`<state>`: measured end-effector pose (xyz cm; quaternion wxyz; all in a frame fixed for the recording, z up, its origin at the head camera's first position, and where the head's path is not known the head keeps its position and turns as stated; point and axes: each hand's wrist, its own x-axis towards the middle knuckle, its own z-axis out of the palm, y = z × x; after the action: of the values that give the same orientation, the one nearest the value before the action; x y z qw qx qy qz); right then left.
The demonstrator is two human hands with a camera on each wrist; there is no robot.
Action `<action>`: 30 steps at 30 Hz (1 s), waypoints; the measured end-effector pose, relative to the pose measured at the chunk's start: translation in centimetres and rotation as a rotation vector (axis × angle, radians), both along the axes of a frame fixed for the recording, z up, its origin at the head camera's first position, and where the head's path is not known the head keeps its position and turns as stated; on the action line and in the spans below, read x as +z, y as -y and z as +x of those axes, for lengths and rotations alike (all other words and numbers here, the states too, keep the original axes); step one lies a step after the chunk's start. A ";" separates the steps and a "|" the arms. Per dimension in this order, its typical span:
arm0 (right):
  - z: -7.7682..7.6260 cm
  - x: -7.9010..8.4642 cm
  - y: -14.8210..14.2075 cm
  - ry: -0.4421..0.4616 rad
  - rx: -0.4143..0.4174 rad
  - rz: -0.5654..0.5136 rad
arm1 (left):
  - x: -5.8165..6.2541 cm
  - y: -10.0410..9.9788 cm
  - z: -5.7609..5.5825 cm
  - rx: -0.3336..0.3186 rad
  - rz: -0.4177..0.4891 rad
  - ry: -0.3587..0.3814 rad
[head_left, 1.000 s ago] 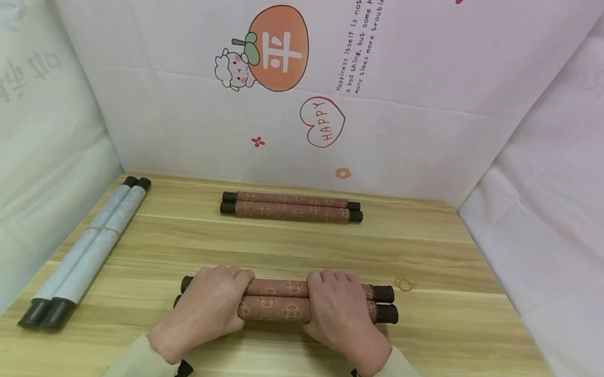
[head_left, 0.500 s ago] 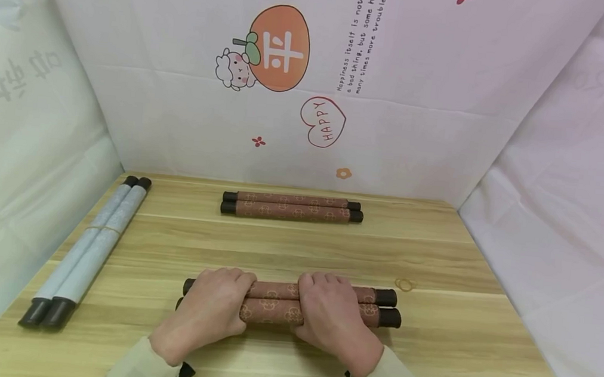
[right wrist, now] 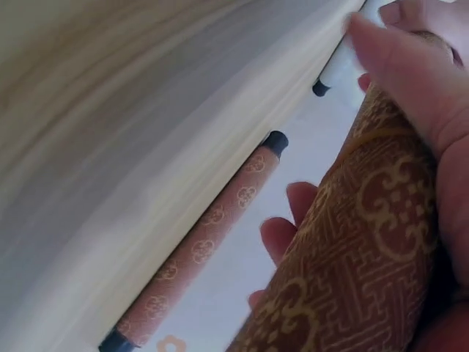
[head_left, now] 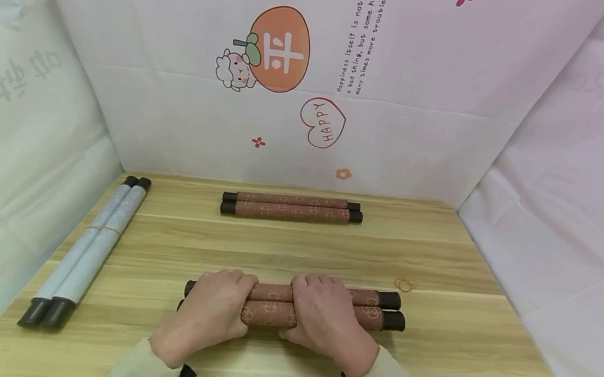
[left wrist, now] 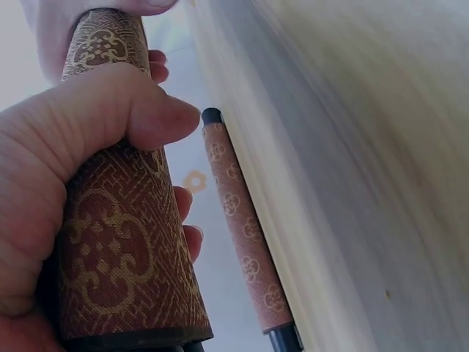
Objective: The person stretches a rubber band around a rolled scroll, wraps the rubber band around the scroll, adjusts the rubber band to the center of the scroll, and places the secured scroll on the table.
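Note:
Both hands grip a brown patterned scroll (head_left: 270,313), rolled into two side-by-side rolls with black end knobs. My left hand (head_left: 214,306) holds it left of its middle; my right hand (head_left: 327,317) is just right of the middle. Fingers curl over the far side, and thumbs lie on the near side. In the right wrist view a thin tan rubber band (right wrist: 381,133) crosses the scroll close to the right thumb. The left wrist view shows the left thumb pressed across the patterned roll (left wrist: 110,257). The hands cover part of the left end knobs.
Another brown scroll (head_left: 291,212) lies at the back of the wooden table (head_left: 297,248). Along the left edge lies a pale grey scroll (head_left: 97,248) with a band round its middle. Loose rubber bands (head_left: 404,285) lie at right. White printed cloth (head_left: 392,142) encloses the back and sides.
My right hand has slid left along the scroll, closer to the left hand. The scroll has shifted slightly right and towards me. The other scrolls have stayed put.

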<state>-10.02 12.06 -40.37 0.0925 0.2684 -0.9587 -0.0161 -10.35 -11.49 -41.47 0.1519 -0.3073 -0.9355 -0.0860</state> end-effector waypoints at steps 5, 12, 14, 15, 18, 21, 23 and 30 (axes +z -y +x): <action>0.1 -0.1 0.3 -0.027 -0.011 -0.005 | 0.1 -0.2 0.1 0.010 -0.004 -0.001; 0.2 -0.2 0.8 -0.039 -0.016 -0.030 | 0.3 -0.6 0.2 0.003 0.002 0.001; 0.2 -0.2 0.9 -0.038 -0.016 -0.031 | 0.3 -0.7 0.3 0.002 -0.002 -0.005; 0.2 -0.2 0.9 -0.034 -0.015 -0.032 | 0.3 -0.7 0.3 0.003 -0.005 -0.009; 0.0 0.0 0.7 0.028 -0.005 -0.040 | 0.3 -0.8 0.2 0.007 -0.010 -0.016; -0.3 0.8 -0.1 0.127 -0.006 -0.067 | 0.4 -0.7 0.0 0.015 -0.025 -0.034; -0.5 1.4 -0.9 0.173 -0.018 -0.088 | 0.5 -0.6 -0.2 0.027 -0.036 -0.054; -0.9 1.2 -3.1 0.109 -0.051 -0.065 | 0.7 -0.1 -0.4 0.033 -0.026 -0.098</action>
<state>-10.92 15.18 -39.13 0.0485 0.2413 -0.9689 0.0272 -10.71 -11.41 -40.78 0.1947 -0.2978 -0.9329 -0.0563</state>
